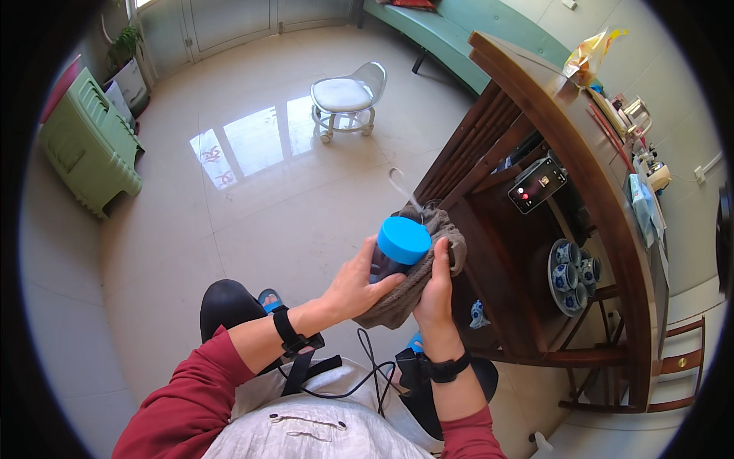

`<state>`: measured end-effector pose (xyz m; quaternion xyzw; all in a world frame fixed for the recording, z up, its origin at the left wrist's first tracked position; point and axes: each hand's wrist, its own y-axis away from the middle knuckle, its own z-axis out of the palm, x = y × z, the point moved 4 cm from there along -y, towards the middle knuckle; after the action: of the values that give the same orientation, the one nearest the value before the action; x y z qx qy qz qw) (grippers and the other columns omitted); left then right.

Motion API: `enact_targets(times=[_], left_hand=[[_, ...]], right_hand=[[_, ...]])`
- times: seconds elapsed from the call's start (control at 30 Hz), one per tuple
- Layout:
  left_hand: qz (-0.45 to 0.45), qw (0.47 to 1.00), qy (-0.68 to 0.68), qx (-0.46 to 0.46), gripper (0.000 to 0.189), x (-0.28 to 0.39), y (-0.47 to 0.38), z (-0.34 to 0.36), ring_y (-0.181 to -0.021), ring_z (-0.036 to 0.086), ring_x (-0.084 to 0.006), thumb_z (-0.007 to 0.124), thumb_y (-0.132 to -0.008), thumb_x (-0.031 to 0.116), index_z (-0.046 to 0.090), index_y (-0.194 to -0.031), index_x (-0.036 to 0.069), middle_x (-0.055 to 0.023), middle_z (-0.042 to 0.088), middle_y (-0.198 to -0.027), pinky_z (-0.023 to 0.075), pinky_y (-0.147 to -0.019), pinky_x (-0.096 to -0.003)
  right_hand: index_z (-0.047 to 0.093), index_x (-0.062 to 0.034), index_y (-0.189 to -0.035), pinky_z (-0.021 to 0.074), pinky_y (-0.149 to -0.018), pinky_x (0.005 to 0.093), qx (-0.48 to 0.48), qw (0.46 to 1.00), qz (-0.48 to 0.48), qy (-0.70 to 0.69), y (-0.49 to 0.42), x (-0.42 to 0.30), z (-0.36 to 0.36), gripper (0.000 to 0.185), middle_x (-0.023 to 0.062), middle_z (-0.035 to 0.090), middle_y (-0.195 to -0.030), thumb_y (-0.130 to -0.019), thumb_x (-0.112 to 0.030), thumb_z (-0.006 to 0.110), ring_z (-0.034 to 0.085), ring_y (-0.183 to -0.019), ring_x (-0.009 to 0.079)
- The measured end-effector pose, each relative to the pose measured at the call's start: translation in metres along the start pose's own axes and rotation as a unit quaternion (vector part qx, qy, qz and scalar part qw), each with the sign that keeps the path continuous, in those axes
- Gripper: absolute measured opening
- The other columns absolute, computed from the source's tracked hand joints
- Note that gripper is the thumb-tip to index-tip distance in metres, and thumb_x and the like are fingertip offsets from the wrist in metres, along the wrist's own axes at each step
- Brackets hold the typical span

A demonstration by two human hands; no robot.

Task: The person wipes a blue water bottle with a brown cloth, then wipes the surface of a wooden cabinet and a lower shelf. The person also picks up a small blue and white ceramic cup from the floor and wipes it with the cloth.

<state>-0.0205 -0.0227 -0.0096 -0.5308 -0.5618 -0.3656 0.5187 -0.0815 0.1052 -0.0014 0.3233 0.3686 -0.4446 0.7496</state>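
Note:
In the middle of the head view, my left hand (358,287) grips a dark, see-through jar (383,265) with a bright blue lid (404,240). A grey-brown cloth (398,304) lies against the jar's right side and hangs below it. My right hand (437,290) is closed on the cloth, its thumb pointing up along the jar's side. A pale loop (403,186) sticks up from the top of the cloth. The jar stands slightly tilted, lid upward. The fingers behind the cloth are hidden.
To the right stands a dark wooden cabinet (608,189) with a phone (538,185) and a plate (554,281) of blue-and-white cups on its shelves. A wheeled stool (342,94) is ahead, green stacked stools (86,143) at left, a green sofa (436,34) behind. A black cable crosses my lap.

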Motion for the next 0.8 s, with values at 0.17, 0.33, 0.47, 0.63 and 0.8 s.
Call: enact_targets(times=[0.17,0.33,0.47,0.63,0.8], left_hand=[[0.0,1.0,-0.026,-0.001,0.068,-0.004,0.004,-0.001,-0.099,0.066,-0.0462,0.073,-0.089,0.031,0.029,-0.133,0.003,-0.0294,0.064,-0.111,0.052,-0.085,-0.0488],[-0.007,0.998,0.046,0.052,0.064,-0.026,-0.008,-0.006,-0.09,0.067,-0.0373,0.074,-0.09,0.03,0.029,-0.127,0.003,-0.0258,0.064,-0.101,0.0525,-0.081,-0.0444],[-0.111,0.99,0.075,0.049,0.066,-0.052,-0.018,-0.012,-0.095,0.06,-0.0216,0.073,-0.092,0.023,0.026,-0.133,0.002,-0.0175,0.06,-0.113,0.052,-0.084,-0.0376],[-0.15,0.988,0.03,-0.011,0.068,-0.061,-0.015,-0.01,-0.092,0.065,-0.0277,0.068,-0.095,0.028,0.022,-0.139,0.005,-0.0159,0.065,-0.102,0.054,-0.082,-0.0429],[-0.007,0.987,-0.159,0.028,0.072,-0.035,-0.001,-0.011,-0.091,0.064,-0.0466,0.071,-0.088,0.024,0.026,-0.141,0.005,-0.0258,0.065,-0.1,0.0517,-0.077,-0.0516]], right_hand=[[0.044,-0.0061,-0.143,0.0426,-0.107,0.0348,-0.039,0.999,0.006,0.004,0.006,0.002,0.006,0.064,0.0086,0.053,-0.139,-0.104,-0.057,0.041,0.053,-0.125,0.019],[0.036,0.002,-0.146,0.0374,-0.108,0.0327,-0.031,0.973,-0.025,0.229,0.026,0.021,0.009,0.062,0.0149,0.046,-0.143,-0.1,-0.03,0.061,0.046,-0.13,0.0217],[0.026,0.0032,-0.151,0.0375,-0.111,0.0417,-0.165,0.84,-0.169,0.489,0.032,0.027,0.031,0.081,0.0248,0.037,-0.15,-0.088,-0.02,0.071,0.043,-0.136,0.0348],[0.011,0.0002,-0.157,0.0315,-0.116,0.0484,-0.111,0.82,-0.321,0.46,0.033,0.012,0.046,0.1,0.0282,0.01,-0.162,-0.083,-0.02,0.075,0.026,-0.146,0.0455],[0.015,0.0011,-0.155,0.0331,-0.115,0.0443,-0.077,0.815,-0.342,0.462,0.023,0.002,0.039,0.097,0.0253,0.019,-0.159,-0.084,-0.022,0.076,0.031,-0.144,0.0394]])
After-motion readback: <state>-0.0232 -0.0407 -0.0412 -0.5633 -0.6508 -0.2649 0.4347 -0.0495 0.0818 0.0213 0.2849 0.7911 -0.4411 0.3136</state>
